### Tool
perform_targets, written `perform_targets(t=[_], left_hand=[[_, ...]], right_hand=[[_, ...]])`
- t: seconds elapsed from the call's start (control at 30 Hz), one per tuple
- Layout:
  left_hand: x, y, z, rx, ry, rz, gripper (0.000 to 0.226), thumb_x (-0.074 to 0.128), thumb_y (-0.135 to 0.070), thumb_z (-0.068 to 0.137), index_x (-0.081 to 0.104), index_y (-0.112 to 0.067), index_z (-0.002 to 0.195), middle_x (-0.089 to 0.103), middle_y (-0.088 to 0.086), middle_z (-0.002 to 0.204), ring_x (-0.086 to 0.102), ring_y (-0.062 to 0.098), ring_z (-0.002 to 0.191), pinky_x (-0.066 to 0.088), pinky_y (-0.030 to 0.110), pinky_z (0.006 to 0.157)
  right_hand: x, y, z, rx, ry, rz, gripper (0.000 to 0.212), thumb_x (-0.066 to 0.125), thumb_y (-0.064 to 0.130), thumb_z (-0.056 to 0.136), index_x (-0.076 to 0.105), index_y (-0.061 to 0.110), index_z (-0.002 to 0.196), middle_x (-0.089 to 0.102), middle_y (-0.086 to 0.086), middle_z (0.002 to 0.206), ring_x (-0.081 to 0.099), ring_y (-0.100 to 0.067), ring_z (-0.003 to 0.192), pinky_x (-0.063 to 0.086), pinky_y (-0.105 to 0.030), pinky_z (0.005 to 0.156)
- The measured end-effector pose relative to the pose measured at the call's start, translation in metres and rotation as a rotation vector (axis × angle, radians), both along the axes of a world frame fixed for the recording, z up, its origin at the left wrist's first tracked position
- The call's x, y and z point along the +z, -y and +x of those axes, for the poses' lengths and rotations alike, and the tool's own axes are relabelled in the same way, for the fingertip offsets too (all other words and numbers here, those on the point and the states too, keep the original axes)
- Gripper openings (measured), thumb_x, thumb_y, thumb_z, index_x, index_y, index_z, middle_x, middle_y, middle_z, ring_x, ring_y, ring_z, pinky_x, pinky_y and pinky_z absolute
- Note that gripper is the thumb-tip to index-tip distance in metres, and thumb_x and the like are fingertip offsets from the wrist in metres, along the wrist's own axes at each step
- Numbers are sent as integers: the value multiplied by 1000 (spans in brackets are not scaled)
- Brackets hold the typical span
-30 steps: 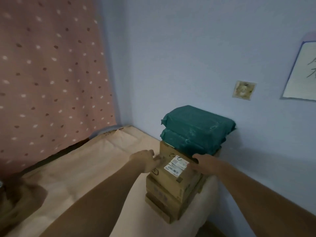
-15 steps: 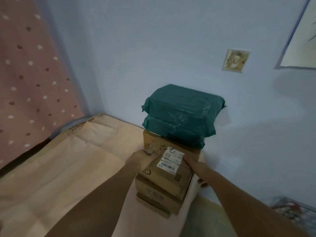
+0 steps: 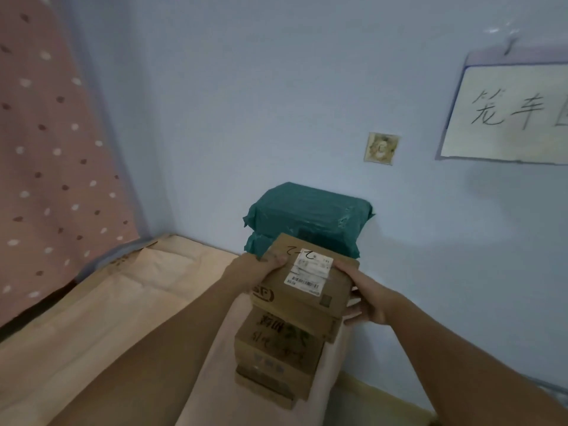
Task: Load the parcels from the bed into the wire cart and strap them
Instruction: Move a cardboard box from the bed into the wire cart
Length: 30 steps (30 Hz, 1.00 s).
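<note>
A brown cardboard box [image 3: 304, 290] with a white shipping label sits on top of a stack at the bed's far right corner. My left hand [image 3: 255, 269] grips its left side and my right hand [image 3: 365, 299] grips its right side; the box appears slightly raised and tilted over the stack. Two more cardboard boxes [image 3: 276, 352] lie stacked beneath it. Behind them, against the wall, rest two dark green plastic-wrapped parcels [image 3: 310, 216], one on the other. The wire cart is out of view.
The bed [image 3: 101, 315] has a beige cover and runs left and toward me. A pink dotted curtain [image 3: 52, 149] hangs at left. On the blue wall are a switch plate [image 3: 381, 148] and a handwritten paper sign [image 3: 510, 112].
Both hands closed on the sides of the top cardboard box and drew it toward me, off the stack. The camera came closer and tilted up.
</note>
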<state>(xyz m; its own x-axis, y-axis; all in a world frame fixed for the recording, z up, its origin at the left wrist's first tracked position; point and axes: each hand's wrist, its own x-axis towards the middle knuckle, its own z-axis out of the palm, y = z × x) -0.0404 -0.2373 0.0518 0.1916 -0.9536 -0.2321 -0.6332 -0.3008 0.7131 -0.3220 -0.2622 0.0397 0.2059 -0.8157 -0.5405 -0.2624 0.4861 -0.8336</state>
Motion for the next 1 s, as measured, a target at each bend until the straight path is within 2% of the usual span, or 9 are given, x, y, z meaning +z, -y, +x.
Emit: perform_targets(t=[0.1, 0.17, 0.23, 0.37, 0.47, 0.53, 0.67, 0.83, 1.0], left_hand=[[19, 0, -21, -67, -261, -31, 74, 72, -79, 68, 69, -20, 113, 80, -4, 80, 78, 15, 70, 58, 24, 57], [23, -4, -39, -128, -480, 15, 80, 78, -71, 71, 64, -16, 127, 82, 5, 95, 79, 24, 86, 64, 35, 74], [22, -10, -68, -222, -627, 62, 74, 77, -67, 77, 67, -16, 129, 78, 14, 110, 75, 35, 103, 60, 53, 93], [23, -28, -143, -273, -834, 126, 43, 75, -56, 82, 81, -24, 111, 77, 15, 116, 77, 33, 96, 63, 47, 81], [27, -49, -209, -306, -810, 160, 54, 77, -59, 76, 80, -20, 114, 76, 16, 119, 75, 35, 105, 58, 53, 95], [32, -69, -254, -339, -762, 197, 64, 77, -62, 70, 77, -21, 119, 77, 15, 115, 74, 36, 109, 57, 58, 97], [41, -116, -351, -464, -708, 240, 66, 74, -64, 69, 73, -25, 122, 80, 10, 107, 77, 29, 99, 64, 48, 81], [40, -178, -469, -561, -683, 319, 62, 74, -61, 72, 74, -19, 117, 81, 9, 101, 78, 26, 93, 63, 41, 71], [35, -219, -573, -651, -719, 369, 51, 72, -55, 83, 72, -17, 117, 80, 9, 90, 78, 22, 72, 62, 39, 60]], right_hand=[[24, -7, -34, -114, 45, -69, 91, 76, 82, 55, 66, 21, 121, 70, -16, 114, 78, -31, 83, 63, -48, 71], [34, -16, -61, -151, 51, -89, 86, 75, 83, 56, 70, 22, 116, 71, -16, 111, 78, -28, 76, 62, -45, 68], [40, -30, -91, -193, 49, -99, 81, 75, 81, 59, 71, 22, 114, 70, -18, 114, 78, -32, 80, 62, -46, 68], [51, -74, -158, -288, 31, -103, 82, 74, 80, 58, 70, 21, 114, 70, -18, 109, 77, -32, 74, 61, -45, 66], [56, -120, -218, -364, 8, -102, 85, 72, 80, 56, 69, 19, 115, 70, -18, 103, 76, -32, 70, 61, -44, 66], [56, -158, -260, -427, 8, -94, 86, 73, 79, 57, 67, 19, 117, 69, -21, 109, 77, -35, 74, 61, -47, 67], [52, -246, -342, -576, 49, -82, 85, 75, 77, 63, 62, 18, 123, 66, -25, 118, 77, -37, 80, 62, -51, 69], [51, -347, -433, -792, 19, -85, 98, 77, 80, 48, 64, 14, 119, 68, -23, 114, 76, -41, 86, 62, -54, 72], [52, -418, -505, -953, -19, -74, 98, 70, 86, 48, 63, 17, 117, 67, -21, 114, 72, -41, 95, 61, -47, 63]])
